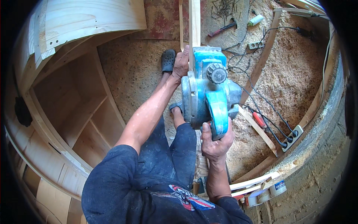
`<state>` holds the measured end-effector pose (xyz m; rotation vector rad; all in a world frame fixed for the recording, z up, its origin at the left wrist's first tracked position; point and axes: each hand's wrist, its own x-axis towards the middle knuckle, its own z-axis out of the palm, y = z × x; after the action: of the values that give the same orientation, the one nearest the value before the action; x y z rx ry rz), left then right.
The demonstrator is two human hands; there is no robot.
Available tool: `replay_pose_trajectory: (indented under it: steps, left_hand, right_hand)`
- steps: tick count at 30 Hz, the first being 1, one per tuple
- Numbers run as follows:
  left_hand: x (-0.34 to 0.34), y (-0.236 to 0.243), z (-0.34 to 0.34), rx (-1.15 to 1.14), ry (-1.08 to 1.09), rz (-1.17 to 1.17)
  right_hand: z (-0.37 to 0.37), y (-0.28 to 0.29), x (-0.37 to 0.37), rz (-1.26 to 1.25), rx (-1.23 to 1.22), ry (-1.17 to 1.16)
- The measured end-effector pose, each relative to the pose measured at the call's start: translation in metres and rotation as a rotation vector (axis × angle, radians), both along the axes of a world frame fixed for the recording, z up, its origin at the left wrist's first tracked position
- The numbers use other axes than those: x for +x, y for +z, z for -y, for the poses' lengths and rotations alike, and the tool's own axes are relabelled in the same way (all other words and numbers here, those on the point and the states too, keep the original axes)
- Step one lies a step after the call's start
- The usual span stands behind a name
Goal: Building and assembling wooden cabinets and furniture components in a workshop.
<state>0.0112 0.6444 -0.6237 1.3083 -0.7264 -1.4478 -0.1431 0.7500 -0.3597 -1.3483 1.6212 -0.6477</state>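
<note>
Right now the blue electric planer (203, 99) sits in front of the person, over a long pale wooden beam (194, 26) that runs out beyond its far end; whether the two touch is hidden. The right hand (217, 146) is wrapped around the planer's rear handle, below its dark round knob (217, 73). Just left of the planer's front, the left hand (181, 64) is curled against the beam's edge, though how far its fingers close around the wood cannot be told. Beyond the planer and to its right lie a hammer (222, 29), a pale green-and-white bottle (255, 20) and a white socket block (255, 45). Wood shavings (298, 71) spread right of the planer, with a red-handled tool (258, 119) and a white power strip (293, 138) holding black plugs. Left of the planer stands a curved wooden cabinet (87, 18) with open compartments.
</note>
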Motion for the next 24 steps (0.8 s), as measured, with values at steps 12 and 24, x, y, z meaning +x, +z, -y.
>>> replay_pose_trajectory:
  steps: [12, 24]
  left_hand:
    - [-0.002, -0.013, -0.012, 0.179, 0.005, -0.302]
    - [0.005, 0.001, -0.006, 0.150, -0.007, -0.155]
  right_hand:
    - [0.065, 0.001, 0.022, -0.045, -0.135, 0.077]
    - [0.169, -0.006, 0.052, 0.188, -0.261, 0.004]
